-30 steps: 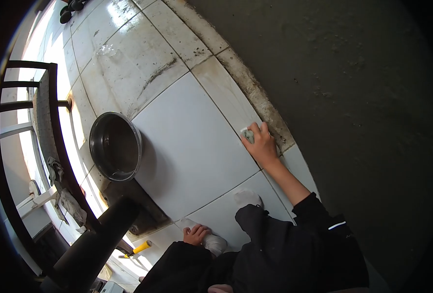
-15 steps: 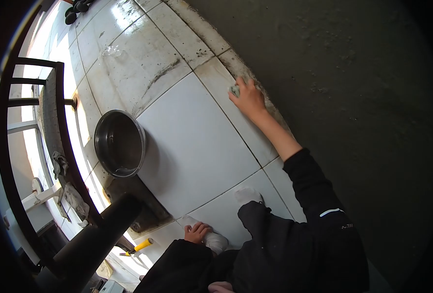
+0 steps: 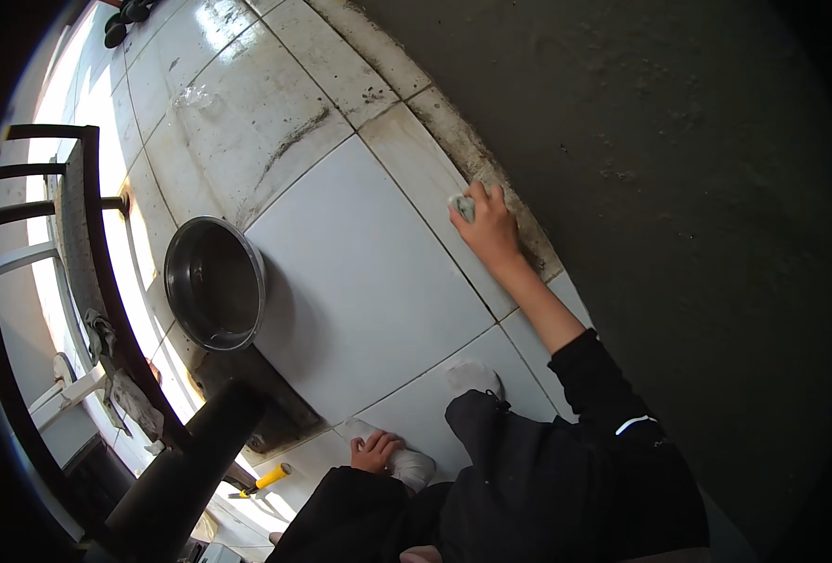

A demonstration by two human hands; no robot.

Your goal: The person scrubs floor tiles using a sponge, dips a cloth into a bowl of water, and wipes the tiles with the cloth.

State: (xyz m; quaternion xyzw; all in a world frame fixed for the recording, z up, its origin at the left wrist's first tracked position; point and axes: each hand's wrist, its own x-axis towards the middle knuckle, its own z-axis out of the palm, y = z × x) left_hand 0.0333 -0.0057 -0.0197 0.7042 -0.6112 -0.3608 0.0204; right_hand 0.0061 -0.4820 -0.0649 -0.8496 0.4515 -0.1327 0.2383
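Note:
My right hand (image 3: 491,225) is closed on a small grey-green scrubbing pad (image 3: 463,208) and presses it on the narrow floor tile beside the stained edge strip (image 3: 453,131). Down at the bottom, my left hand (image 3: 376,452) rests at my white-socked foot (image 3: 411,469), its fingers bent; whether they hold anything is hidden. A large white tile (image 3: 369,281), cleaner than those beyond it, lies between my hands and a round metal basin (image 3: 215,283) with water in it.
A dark metal frame with rags (image 3: 135,399) hung on it stands at the left, by a black post (image 3: 186,460). A yellow-handled tool (image 3: 271,477) lies near the post. Dark streaks mark the far tiles (image 3: 238,122). Grey ground (image 3: 679,235) spreads at the right.
Over the last second my right hand went forward along the narrow tile with the pad, then came part of the way back. My left hand has stayed at the foot.

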